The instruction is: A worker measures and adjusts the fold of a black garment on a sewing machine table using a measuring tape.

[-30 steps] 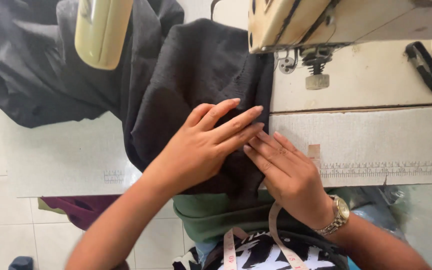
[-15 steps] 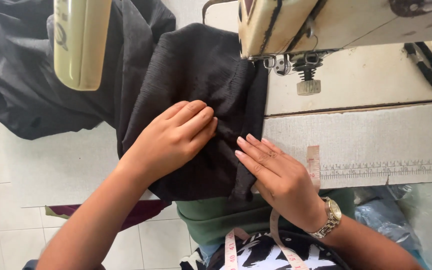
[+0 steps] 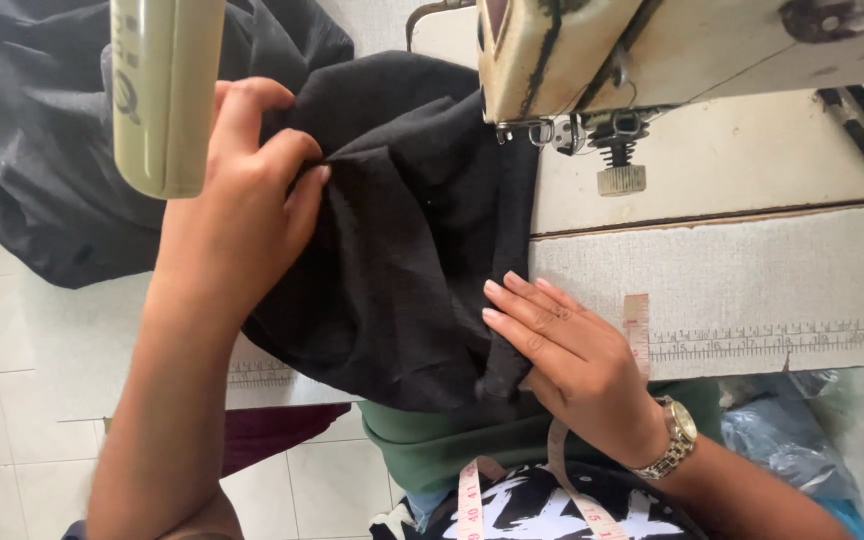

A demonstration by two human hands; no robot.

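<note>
Left hand (image 3: 237,215) had a clenched grip, pinching a fold of the black cloth (image 3: 402,230). Right hand (image 3: 567,360) was released, fingers flat on the cloth's lower edge. Cloth was spread over the worktop (image 3: 732,270), running up under the sewing machine (image 3: 592,60) just above that right hand.

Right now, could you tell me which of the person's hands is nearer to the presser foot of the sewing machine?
Right. The right hand lies flat on the black fabric, below the presser foot. The left hand grips a fabric fold farther off, to its left.
</note>
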